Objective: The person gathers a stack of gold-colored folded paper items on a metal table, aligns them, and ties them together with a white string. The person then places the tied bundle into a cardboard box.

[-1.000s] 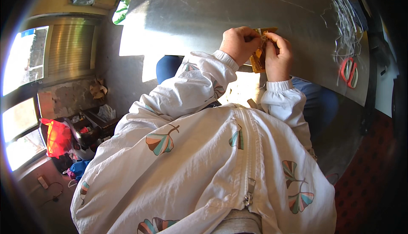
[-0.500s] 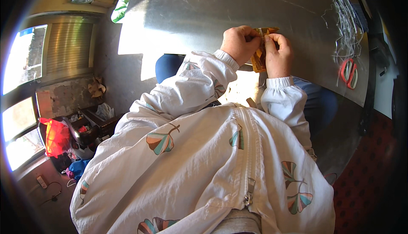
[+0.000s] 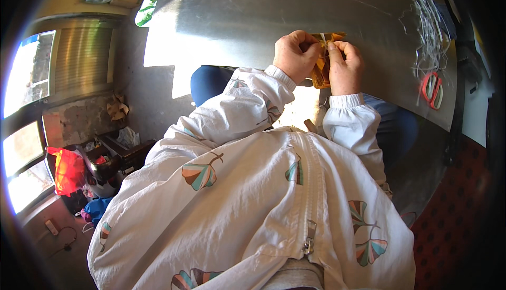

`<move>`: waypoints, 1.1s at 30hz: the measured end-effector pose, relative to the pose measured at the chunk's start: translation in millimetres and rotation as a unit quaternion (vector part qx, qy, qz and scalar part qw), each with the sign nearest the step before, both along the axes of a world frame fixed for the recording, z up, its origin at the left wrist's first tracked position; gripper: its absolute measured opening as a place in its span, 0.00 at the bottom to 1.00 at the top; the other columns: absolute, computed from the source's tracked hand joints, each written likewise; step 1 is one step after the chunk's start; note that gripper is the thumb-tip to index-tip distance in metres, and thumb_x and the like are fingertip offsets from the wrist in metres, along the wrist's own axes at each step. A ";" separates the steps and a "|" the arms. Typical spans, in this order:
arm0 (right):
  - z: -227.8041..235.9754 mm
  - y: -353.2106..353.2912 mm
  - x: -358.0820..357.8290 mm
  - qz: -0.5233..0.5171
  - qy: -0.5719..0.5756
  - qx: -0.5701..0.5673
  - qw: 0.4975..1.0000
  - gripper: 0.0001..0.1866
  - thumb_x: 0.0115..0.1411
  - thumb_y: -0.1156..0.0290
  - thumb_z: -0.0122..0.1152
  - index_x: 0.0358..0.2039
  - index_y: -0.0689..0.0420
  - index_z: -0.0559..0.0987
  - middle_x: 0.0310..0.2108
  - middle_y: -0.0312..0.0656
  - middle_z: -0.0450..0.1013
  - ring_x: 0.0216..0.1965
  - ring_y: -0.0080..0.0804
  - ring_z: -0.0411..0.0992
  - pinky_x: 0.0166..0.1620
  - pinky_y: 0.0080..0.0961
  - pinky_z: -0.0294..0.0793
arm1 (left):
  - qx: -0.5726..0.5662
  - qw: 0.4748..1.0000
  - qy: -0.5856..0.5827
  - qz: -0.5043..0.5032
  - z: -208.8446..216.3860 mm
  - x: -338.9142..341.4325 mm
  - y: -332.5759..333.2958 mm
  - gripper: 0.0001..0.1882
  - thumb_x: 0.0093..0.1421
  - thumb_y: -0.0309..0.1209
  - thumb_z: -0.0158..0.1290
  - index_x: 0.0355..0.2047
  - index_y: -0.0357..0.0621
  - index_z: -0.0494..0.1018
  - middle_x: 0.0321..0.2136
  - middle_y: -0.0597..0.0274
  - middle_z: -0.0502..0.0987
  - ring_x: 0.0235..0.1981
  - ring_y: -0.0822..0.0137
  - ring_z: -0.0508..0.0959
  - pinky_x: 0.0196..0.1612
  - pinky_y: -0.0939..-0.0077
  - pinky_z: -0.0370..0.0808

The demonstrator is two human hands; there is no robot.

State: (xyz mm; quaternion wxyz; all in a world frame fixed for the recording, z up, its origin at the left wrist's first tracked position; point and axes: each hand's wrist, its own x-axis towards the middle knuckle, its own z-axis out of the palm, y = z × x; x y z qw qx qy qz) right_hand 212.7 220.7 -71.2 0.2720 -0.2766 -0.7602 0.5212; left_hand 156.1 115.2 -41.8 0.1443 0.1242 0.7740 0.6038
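Note:
A small shiny amber-gold bag [image 3: 320, 76] is held upright over the near edge of the metal table. Its gathered neck is between my two hands, and the crinkled top flares out above them. My left hand [image 3: 296, 54] pinches at the neck from the left, thumb and forefinger together. From the right, my right hand [image 3: 346, 67] pinches at the same spot, its thumb uppermost. A thin pale strip [image 3: 323, 39] shows at the neck between the fingertips; its exact kind is too small to make out. The bag's contents cannot be seen.
The grey metal table [image 3: 274, 11] spreads out beyond my hands. Red-handled scissors [image 3: 432, 91] rest near its right side, below a bundle of thin clear strips [image 3: 429, 26]. A green and white package [image 3: 148, 8] lies by the far left edge. A red bag [image 3: 68, 171] sits at left.
Both hands stay at the bag's neck. My left hand has shifted slightly up and left, and the pale strip shows more plainly between the fingertips.

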 end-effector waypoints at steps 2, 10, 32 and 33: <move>-2.8 0.5 -1.2 0.000 0.010 -0.033 0.999 0.08 0.54 0.71 0.62 0.28 0.64 0.77 0.29 0.48 0.74 0.31 0.39 0.73 0.38 0.31 0.72 | 0.011 0.999 -0.035 -0.005 0.6 -0.6 -1.0 0.08 0.55 0.25 0.55 0.30 0.29 0.74 0.23 0.58 0.78 0.24 0.77 0.76 0.29 0.82 0.74; -6.4 0.9 -0.1 -0.004 0.026 -0.103 0.994 0.10 0.56 0.70 0.61 0.30 0.65 0.77 0.28 0.46 0.76 0.29 0.34 0.73 0.37 0.29 0.72 | -0.056 0.996 0.019 -0.064 2.9 -9.7 -5.9 0.09 0.56 0.26 0.55 0.32 0.30 0.74 0.26 0.57 0.79 0.27 0.73 0.77 0.33 0.79 0.76; 3.8 -0.3 -0.9 0.000 0.042 -0.211 0.977 0.10 0.58 0.69 0.61 0.30 0.64 0.78 0.26 0.36 0.74 0.29 0.20 0.69 0.35 0.21 0.70 | -0.056 0.994 -0.009 -0.099 6.9 -11.4 -11.3 0.10 0.58 0.29 0.56 0.34 0.32 0.75 0.27 0.58 0.79 0.28 0.74 0.77 0.34 0.79 0.76; 4.7 -0.2 -0.9 -0.002 0.039 -0.228 0.973 0.10 0.58 0.69 0.61 0.31 0.64 0.78 0.27 0.36 0.74 0.29 0.20 0.69 0.35 0.20 0.70 | -0.055 0.993 0.007 -0.108 6.4 -11.3 -11.2 0.10 0.58 0.29 0.56 0.35 0.32 0.75 0.28 0.58 0.79 0.28 0.74 0.77 0.34 0.79 0.76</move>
